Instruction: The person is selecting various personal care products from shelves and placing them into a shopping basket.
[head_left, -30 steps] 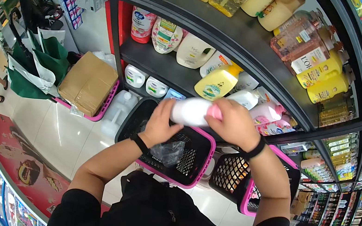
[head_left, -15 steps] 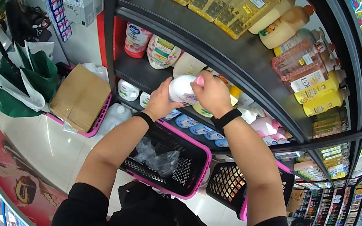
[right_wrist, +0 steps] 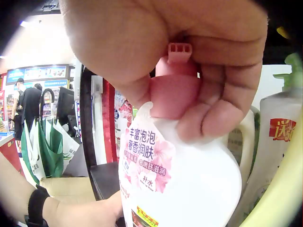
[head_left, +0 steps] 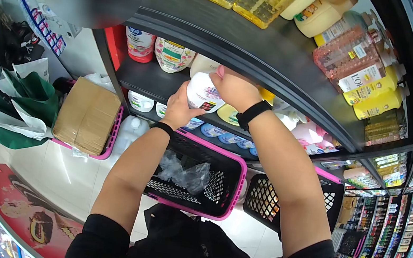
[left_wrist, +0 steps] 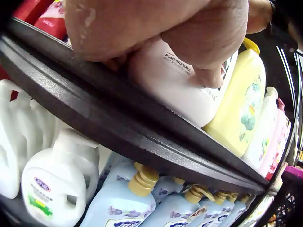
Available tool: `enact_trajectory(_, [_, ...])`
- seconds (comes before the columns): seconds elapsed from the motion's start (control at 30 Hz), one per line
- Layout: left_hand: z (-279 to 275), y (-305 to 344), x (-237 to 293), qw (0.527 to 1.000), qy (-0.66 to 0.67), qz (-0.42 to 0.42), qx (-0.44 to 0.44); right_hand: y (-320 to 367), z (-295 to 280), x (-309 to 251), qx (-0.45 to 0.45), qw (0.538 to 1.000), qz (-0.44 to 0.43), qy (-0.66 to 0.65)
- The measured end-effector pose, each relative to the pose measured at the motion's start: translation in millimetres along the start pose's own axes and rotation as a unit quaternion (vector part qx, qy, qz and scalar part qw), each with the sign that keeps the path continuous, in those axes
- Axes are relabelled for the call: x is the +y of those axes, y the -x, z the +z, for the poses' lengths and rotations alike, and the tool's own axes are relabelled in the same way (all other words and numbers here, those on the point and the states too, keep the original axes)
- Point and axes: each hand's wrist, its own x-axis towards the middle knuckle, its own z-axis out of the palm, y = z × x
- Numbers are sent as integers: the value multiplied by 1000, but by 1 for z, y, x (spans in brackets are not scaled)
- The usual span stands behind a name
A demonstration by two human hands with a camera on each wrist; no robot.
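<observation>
Both hands hold a white body wash bottle (head_left: 205,92) with a pink pump top (right_wrist: 174,92). The left hand (head_left: 182,108) grips the side of its lower body. Around the pump and neck curl the fingers of the right hand (head_left: 239,90). Upright in the right wrist view, the bottle shows a pink flower label. It is at the front of the middle shelf (head_left: 142,78), beside a yellow bottle (left_wrist: 239,104). In the left wrist view, "POMEGRANATE" reads on the pale bottle below the left fingers (left_wrist: 203,52).
Below the hands stands a black basket with a pink rim (head_left: 241,187), holding clear plastic (head_left: 184,173). A second black basket (head_left: 263,196) is to its right. Light blue bottles (left_wrist: 125,203) line the lower shelf. A cardboard box (head_left: 87,116) sits in a basket at left.
The hands have carried the bottle from over the basket up and forward to the middle shelf. It has turned from lying sideways to more upright. The view has shifted too.
</observation>
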Motion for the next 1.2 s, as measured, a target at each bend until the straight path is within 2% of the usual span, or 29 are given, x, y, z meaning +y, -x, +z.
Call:
enact_trajectory(0.1, [0,-3,1,1000,2,-23,-12,-4,-2,0,-69,997,42,-21])
enact_trajectory(0.13, [0,-4,3,999,7,-29,-11,-3,-4,0,-54,998,21,3])
enact_trajectory(0.23, [-1,-3,11,999,26,-43,-13,17,4,4,34,997,14,-62])
enact_trajectory(0.27, [-2,-3,12,999,27,-42,-13,27,-6,1,51,997,-8,-55])
enact_trajectory(0.33, [-2,-1,19,999,16,-36,3,60,-33,-17,56,998,13,-35])
enact_trajectory(0.37, [9,-5,-2,999,39,-5,10,81,-41,-22,60,998,28,-24])
enact_trajectory(0.4, [13,-5,-3,995,92,22,22,100,-39,-21,72,997,-17,-6])
enact_trajectory(0.43, [19,-10,-22,987,113,109,20,122,-37,-17,84,995,-53,18])
enact_trajectory(0.47, [23,-16,-41,974,222,37,-6,148,-37,-12,86,993,-77,-23])
enact_trajectory(0.53, [21,-3,-28,993,87,78,6,205,-42,7,65,987,-101,-107])
enact_trajectory(0.57, [18,11,-8,997,28,69,28,235,-47,23,44,981,-105,-155])
enact_trajectory(0.6, [19,23,-19,996,48,68,34,266,-45,43,47,979,-103,-170])
enact_trajectory(0.63, [23,46,-27,994,-44,17,101,300,-37,68,50,975,-107,-190])
enact_trajectory(0.67, [20,71,-22,992,-70,-31,98,333,-31,91,51,968,-117,-215])
enact_trajectory(0.7, [24,100,-31,988,-91,-38,117,365,-31,115,19,967,-80,-240])
enact_trajectory(0.73, [29,136,-19,981,-140,-81,104,397,-23,144,55,970,-63,-227])
enact_trajectory(0.77, [35,175,2,973,-204,-84,71,427,-27,174,54,970,-37,-235])
enact_trajectory(0.8, [50,217,-17,978,-172,-100,63,456,-35,200,58,964,40,-255])
enact_trajectory(0.83, [63,262,-39,963,-212,-162,32,480,-39,230,72,962,89,-248])
enact_trajectory(0.87, [80,307,-45,971,-189,-139,43,499,-46,266,21,969,146,-201])
enact_trajectory(0.9, [85,343,-68,950,-237,-202,-36,517,-53,297,-5,952,224,-206])
enact_trajectory(0.93, [100,374,-53,935,-252,-242,-56,539,-30,346,8,964,215,-154])
enact_trajectory(0.97, [115,409,-36,918,-264,-286,-72,553,-38,376,-39,963,227,-140])
enact_trajectory(1.0, [122,433,-38,898,-309,-278,-148,573,-15,417,-43,974,209,-81])
enact_trajectory(1.03, [128,459,-51,868,-350,-271,-223,583,-7,449,-125,960,234,-86])
enact_trajectory(1.07, [130,468,-66,793,-389,-225,-410,592,6,478,-187,947,252,-67])
enact_trajectory(1.1, [137,476,-68,782,-391,-160,-458,604,19,500,-226,941,248,-54])
enact_trajectory(1.17, [147,468,-40,829,-317,-137,-440,629,51,530,-366,905,217,-5])
enact_trajectory(1.2, [155,462,-12,868,-274,-218,-352,642,71,543,-438,877,198,15])
